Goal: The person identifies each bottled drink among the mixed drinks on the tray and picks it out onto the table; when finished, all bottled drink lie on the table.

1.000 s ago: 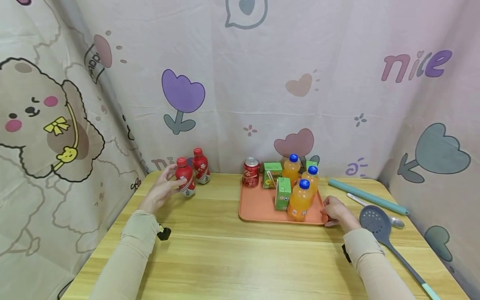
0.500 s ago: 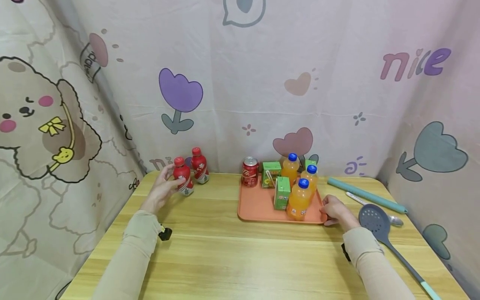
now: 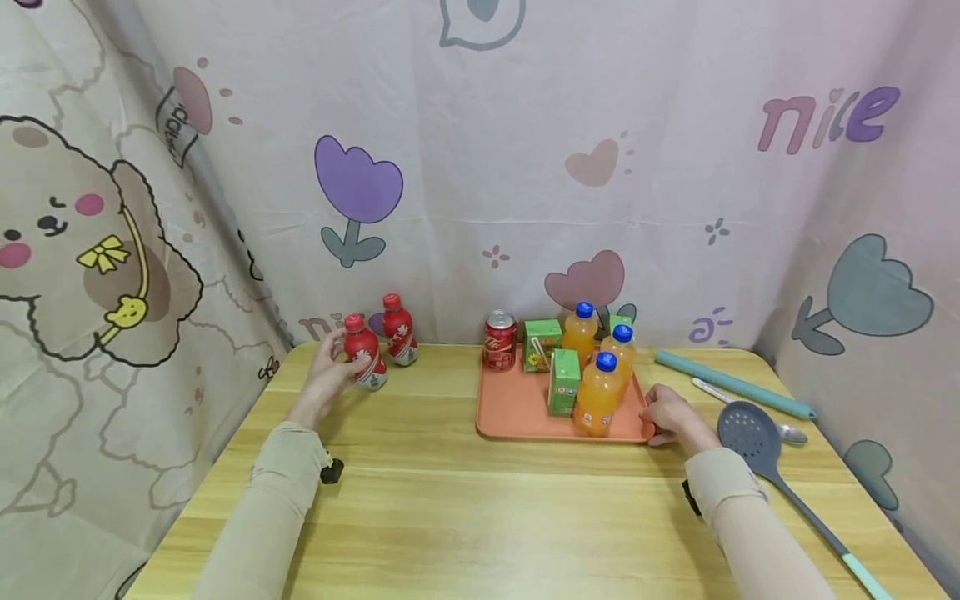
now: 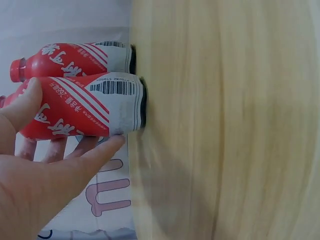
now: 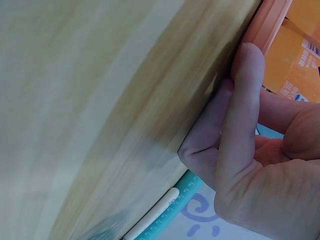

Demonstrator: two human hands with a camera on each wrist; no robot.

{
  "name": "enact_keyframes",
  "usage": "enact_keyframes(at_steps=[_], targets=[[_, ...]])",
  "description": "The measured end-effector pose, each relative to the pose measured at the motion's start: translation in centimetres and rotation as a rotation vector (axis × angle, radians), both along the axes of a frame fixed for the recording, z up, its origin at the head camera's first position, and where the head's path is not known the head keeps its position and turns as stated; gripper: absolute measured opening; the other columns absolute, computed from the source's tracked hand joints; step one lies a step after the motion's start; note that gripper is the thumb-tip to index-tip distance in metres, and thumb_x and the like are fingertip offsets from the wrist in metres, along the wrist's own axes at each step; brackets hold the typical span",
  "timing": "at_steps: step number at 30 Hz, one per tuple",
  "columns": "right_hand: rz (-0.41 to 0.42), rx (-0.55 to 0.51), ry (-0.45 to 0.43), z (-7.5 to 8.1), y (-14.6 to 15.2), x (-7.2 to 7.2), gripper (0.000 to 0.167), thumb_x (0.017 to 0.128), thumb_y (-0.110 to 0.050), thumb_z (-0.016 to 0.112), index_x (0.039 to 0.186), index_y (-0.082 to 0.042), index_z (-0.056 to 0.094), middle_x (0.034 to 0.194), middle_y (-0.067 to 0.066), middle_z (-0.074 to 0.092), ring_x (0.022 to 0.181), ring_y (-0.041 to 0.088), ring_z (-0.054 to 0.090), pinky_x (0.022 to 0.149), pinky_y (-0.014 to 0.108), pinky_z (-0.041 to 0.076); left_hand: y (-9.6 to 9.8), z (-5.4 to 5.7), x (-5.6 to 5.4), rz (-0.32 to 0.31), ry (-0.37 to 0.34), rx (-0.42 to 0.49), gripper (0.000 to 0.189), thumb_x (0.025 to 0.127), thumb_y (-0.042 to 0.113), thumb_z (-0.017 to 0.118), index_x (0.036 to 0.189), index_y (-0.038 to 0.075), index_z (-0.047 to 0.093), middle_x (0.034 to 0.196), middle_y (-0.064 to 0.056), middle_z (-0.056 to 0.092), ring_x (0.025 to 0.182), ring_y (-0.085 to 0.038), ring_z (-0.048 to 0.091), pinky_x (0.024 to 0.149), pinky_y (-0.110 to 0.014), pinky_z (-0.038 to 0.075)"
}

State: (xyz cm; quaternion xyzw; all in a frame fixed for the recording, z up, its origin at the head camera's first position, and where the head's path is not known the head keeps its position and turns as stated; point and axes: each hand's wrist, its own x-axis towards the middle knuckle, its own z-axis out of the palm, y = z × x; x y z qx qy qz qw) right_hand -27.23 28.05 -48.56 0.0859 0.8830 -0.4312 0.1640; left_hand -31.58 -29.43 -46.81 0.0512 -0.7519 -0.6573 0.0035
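Observation:
My left hand (image 3: 325,379) holds a small red drink bottle (image 3: 364,354) at the table's back left, thumb on one side and fingers round the other. In the left wrist view this bottle (image 4: 82,107) has a white base band with a barcode. A matching red bottle (image 3: 400,332) stands upright just behind it. My right hand (image 3: 671,414) grips the front right corner of an orange tray (image 3: 513,408). The right wrist view shows fingertips at the outer side of the tray's rim (image 5: 267,22). On the tray are several orange drink bottles (image 3: 597,402), green juice cartons (image 3: 564,379) and a red can (image 3: 499,342).
Right of the tray lie a teal rod (image 3: 731,383), a spoon (image 3: 791,433) with a white handle, and a grey slotted turner (image 3: 750,433). A printed curtain (image 3: 465,167) hangs along the wooden table's (image 3: 480,525) back edge and sides.

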Motion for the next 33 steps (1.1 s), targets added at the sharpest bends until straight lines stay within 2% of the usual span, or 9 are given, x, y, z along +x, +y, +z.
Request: enact_keyframes(at_steps=[5, 9, 12, 15, 18, 21, 24, 30, 33], targets=[[0.006, -0.007, -0.004, -0.2, -0.1, 0.0, 0.012, 0.103, 0.001, 0.050, 0.106, 0.003, 0.038, 0.085, 0.011, 0.047, 0.066, 0.016, 0.056, 0.058, 0.028, 0.062, 0.3, -0.3, 0.4, 0.016, 0.036, -0.068, 0.086, 0.100, 0.004, 0.067, 0.169, 0.015, 0.016, 0.171, -0.023, 0.028, 0.157, -0.042, 0.032, 0.127, -0.056, 0.036], [0.014, -0.002, -0.007, -0.3, -0.2, 0.2, 0.012, 0.103, 0.001, 0.049, 0.105, 0.003, 0.038, 0.087, 0.011, 0.044, 0.067, 0.018, 0.056, 0.058, 0.029, 0.062, 0.2, -0.3, 1.1, 0.058, 0.094, -0.141, 0.087, 0.099, 0.003, 0.068, 0.168, 0.012, 0.017, 0.170, -0.024, 0.030, 0.158, -0.043, 0.031, 0.130, -0.057, 0.029], [0.015, 0.006, -0.008, -0.2, -0.3, 0.1, 0.011, 0.103, 0.002, 0.050, 0.105, 0.003, 0.039, 0.087, 0.012, 0.045, 0.067, 0.018, 0.056, 0.058, 0.029, 0.062, 0.7, 1.1, 2.2, 0.158, 0.180, -0.192, 0.081, 0.100, 0.007, 0.067, 0.167, 0.013, 0.022, 0.171, -0.020, 0.030, 0.160, -0.040, 0.029, 0.132, -0.056, 0.027], [0.007, 0.013, -0.002, 0.1, -0.3, 0.0, 0.011, 0.103, 0.002, 0.050, 0.105, 0.003, 0.039, 0.088, 0.013, 0.047, 0.066, 0.018, 0.056, 0.058, 0.029, 0.062, 2.3, 3.0, 3.2, 0.266, 0.316, -0.218, 0.069, 0.101, 0.011, 0.064, 0.163, 0.014, 0.032, 0.169, -0.013, 0.036, 0.158, -0.033, 0.033, 0.132, -0.053, 0.028], [-0.005, 0.014, 0.003, 0.4, -0.2, -0.1, 0.011, 0.103, 0.001, 0.050, 0.105, 0.002, 0.039, 0.090, 0.015, 0.048, 0.065, 0.018, 0.058, 0.058, 0.029, 0.062, 4.8, 4.8, 4.0, 0.291, 0.480, -0.266, 0.060, 0.100, 0.008, 0.062, 0.156, 0.013, 0.044, 0.163, -0.010, 0.046, 0.153, -0.030, 0.041, 0.129, -0.053, 0.034], [-0.008, 0.009, -0.001, 0.4, -0.2, -0.1, 0.011, 0.103, 0.001, 0.050, 0.105, 0.002, 0.039, 0.092, 0.016, 0.048, 0.066, 0.018, 0.059, 0.059, 0.029, 0.063, 7.7, 5.7, 4.4, 0.231, 0.644, -0.340, 0.053, 0.098, 0.001, 0.063, 0.150, 0.009, 0.053, 0.154, -0.015, 0.053, 0.144, -0.034, 0.049, 0.122, -0.056, 0.041], [-0.015, 0.003, -0.005, 0.3, -0.2, 0.0, 0.012, 0.103, 0.001, 0.050, 0.105, 0.002, 0.039, 0.093, 0.016, 0.048, 0.067, 0.019, 0.060, 0.059, 0.030, 0.063, 10.7, 5.8, 4.6, 0.102, 0.741, -0.422, 0.051, 0.098, 0.000, 0.066, 0.147, 0.005, 0.055, 0.153, -0.017, 0.055, 0.143, -0.036, 0.050, 0.122, -0.054, 0.041], [-0.016, 0.007, -0.005, 0.2, -0.1, -0.1, 0.011, 0.104, 0.001, 0.050, 0.107, 0.003, 0.039, 0.091, 0.015, 0.049, 0.069, 0.019, 0.060, 0.059, 0.029, 0.063, 16.8, 5.0, 5.0, -0.217, 0.677, -0.565, 0.061, 0.104, 0.020, 0.065, 0.160, 0.014, 0.042, 0.169, -0.006, 0.041, 0.157, -0.028, 0.039, 0.130, -0.051, 0.032], [-0.005, 0.010, -0.011, 0.2, -0.2, 0.0, 0.011, 0.104, 0.002, 0.050, 0.108, 0.004, 0.040, 0.086, 0.012, 0.050, 0.068, 0.018, 0.059, 0.058, 0.029, 0.063, 19.7, 4.6, 5.2, -0.344, 0.665, -0.589, 0.067, 0.104, 0.026, 0.066, 0.164, 0.017, 0.037, 0.172, -0.002, 0.035, 0.160, -0.025, 0.035, 0.131, -0.049, 0.030]])
